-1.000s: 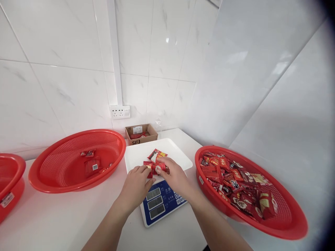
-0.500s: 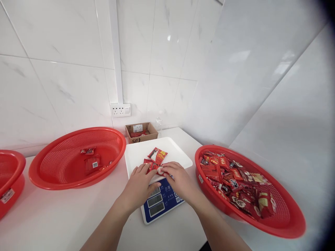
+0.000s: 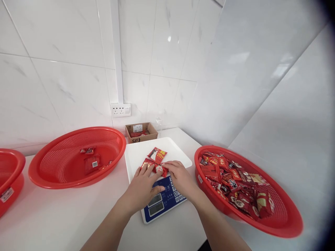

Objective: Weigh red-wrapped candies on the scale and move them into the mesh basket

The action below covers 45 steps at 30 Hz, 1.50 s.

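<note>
White counter (image 3: pixel 65 212), marbled wall tiles (image 3: pixel 74 89) behind: on the scale (image 3: pixel 179 156), my left hand (image 3: pixel 142 186), spread, touches red packets (image 3: pixel 158 168); whether my right hand (image 3: pixel 181 179), apart, grips one, I cannot tell.

lone head-worn view, looks forward and down at nearby scale (image 3: pixel 169 182), tiled wall (image 3: pixel 75 94) beyond.

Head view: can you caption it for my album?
Left fingers and right fingers touch red packets on a scale beside a red basket.
</note>
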Each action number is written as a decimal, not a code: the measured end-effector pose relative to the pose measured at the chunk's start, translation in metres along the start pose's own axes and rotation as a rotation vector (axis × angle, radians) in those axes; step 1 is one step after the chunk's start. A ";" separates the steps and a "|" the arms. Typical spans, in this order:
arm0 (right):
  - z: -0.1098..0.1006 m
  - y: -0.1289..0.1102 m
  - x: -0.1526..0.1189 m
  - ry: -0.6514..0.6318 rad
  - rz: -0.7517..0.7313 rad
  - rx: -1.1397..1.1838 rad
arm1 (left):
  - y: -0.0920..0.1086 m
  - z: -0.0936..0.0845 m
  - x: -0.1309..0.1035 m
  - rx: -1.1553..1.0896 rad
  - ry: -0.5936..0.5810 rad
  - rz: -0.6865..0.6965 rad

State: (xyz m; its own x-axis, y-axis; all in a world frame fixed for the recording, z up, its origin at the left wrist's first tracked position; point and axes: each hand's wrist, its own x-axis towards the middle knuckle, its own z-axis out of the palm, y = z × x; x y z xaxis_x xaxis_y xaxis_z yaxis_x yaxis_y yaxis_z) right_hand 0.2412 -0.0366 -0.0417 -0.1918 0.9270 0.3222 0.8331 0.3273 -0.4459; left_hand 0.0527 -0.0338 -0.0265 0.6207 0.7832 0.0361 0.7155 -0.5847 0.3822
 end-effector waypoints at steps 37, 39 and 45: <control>0.001 0.003 0.019 -0.016 0.159 -0.188 | 0.004 -0.010 -0.009 -0.042 0.049 0.034; -0.001 0.003 0.019 -0.015 0.175 -0.201 | 0.005 -0.010 -0.009 -0.047 0.032 0.047; -0.002 -0.001 0.016 -0.028 0.178 -0.203 | 0.003 -0.003 -0.006 -0.095 0.077 0.115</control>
State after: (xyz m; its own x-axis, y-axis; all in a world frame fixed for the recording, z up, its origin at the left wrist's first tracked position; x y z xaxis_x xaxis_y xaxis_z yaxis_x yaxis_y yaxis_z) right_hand 0.2387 -0.0228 -0.0346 -0.0449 0.9722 0.2298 0.9415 0.1181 -0.3157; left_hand 0.0501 -0.0395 -0.0231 0.6677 0.7284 0.1536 0.6055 -0.6514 0.4573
